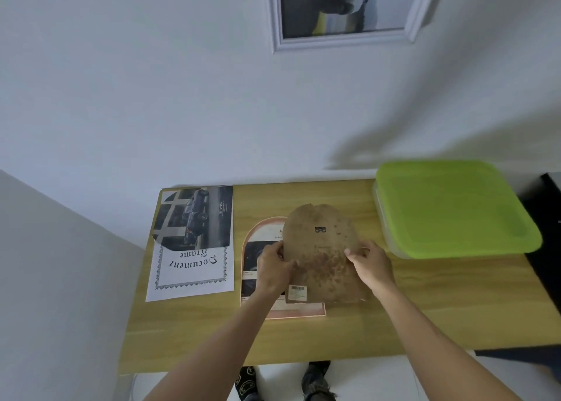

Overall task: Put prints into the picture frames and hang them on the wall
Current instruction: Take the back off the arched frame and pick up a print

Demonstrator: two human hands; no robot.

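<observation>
A brown, arch-topped backing board with dark spots, a small metal hanger and a barcode sticker is held above the wooden table. My left hand grips its left edge and my right hand grips its right edge. Under it lies an arch-shaped picture frame with a pale orange rim and a dark print inside, partly hidden by the board and my left hand. To the left lies a car print cut to an arch, on a "Document Frame" sheet.
A white-framed car picture hangs on the wall above the table. A clear plastic box with a green lid stands at the table's back right. A dark object sits past the right edge. My feet show below the front edge.
</observation>
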